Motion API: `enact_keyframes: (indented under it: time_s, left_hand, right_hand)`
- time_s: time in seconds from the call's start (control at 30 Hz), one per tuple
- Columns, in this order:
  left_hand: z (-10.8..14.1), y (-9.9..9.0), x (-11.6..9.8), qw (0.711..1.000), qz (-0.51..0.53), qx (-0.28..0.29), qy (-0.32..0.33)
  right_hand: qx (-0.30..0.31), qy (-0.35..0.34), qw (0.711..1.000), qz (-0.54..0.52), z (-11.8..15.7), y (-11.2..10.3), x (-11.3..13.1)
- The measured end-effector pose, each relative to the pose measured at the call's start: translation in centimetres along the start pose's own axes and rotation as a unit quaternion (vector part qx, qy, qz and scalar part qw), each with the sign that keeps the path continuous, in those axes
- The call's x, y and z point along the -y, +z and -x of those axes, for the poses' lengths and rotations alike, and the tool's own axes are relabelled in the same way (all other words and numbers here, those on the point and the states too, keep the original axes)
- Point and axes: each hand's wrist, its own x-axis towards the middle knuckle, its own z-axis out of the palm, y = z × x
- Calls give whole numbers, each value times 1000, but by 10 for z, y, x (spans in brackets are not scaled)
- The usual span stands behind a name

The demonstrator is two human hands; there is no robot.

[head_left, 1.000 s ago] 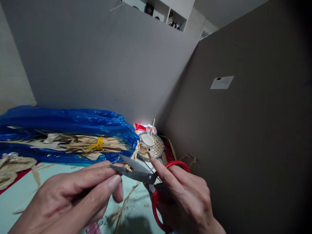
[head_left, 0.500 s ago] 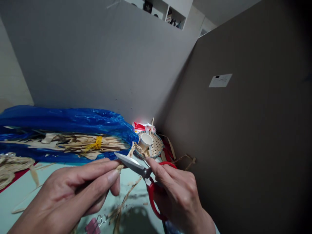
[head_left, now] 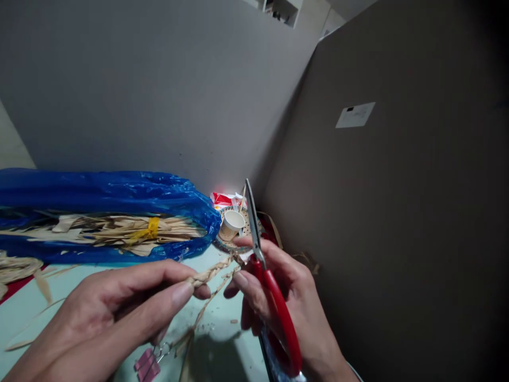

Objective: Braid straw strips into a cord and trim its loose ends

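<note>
left hand (head_left: 115, 310) pinches a tan braid (head_left: 210, 273) between its thumb and first finger, with the other fingers curled under. the braid is up in the air over the pale green table (head_left: 71, 292), between the two hands, and it slants up to the right. right hand (head_left: 304, 302) grips red scissors (head_left: 274, 292) against its palm and fingers. the blades are together and point up. the far end of the braid goes in by the right thumb and first finger, but i cannot tell if they pinch it.

a thin tan strand (head_left: 203, 310) hangs under the braid. a pink clip (head_left: 147, 365) is just beside the left hand, down low. behind the left hand is a big blue bag (head_left: 99, 183), and in it is a bunch of dry strips (head_left: 119, 229) with a yellow tie (head_left: 153, 227) around it. behind the right fingers, a paper cup (head_left: 234, 218) is in a round basket (head_left: 246, 232). a red and white packet (head_left: 221, 199) is behind the cup.
</note>
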Motion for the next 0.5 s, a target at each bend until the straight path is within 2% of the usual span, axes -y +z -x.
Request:
enact_keyframes:
  time_s: [0.13, 0.2, 0.37, 0.5]
  left_hand:
    - [1, 3, -3, 998, -59, 28, -8]
    - [1, 3, -3, 997, -68, 25, -16]
    - [-1, -1, 3, 991, -128, -4, 39]
    - [-4, -2, 9, 990, -134, -2, 47]
  right_hand:
    - [-24, -44, 996, 74, 3, 0, 4]
    - [-27, -54, 994, 92, 4, 0, 7]
    - [-18, -55, 994, 91, 6, 2, 11]
    - [-18, -75, 993, 90, 7, 3, 9]
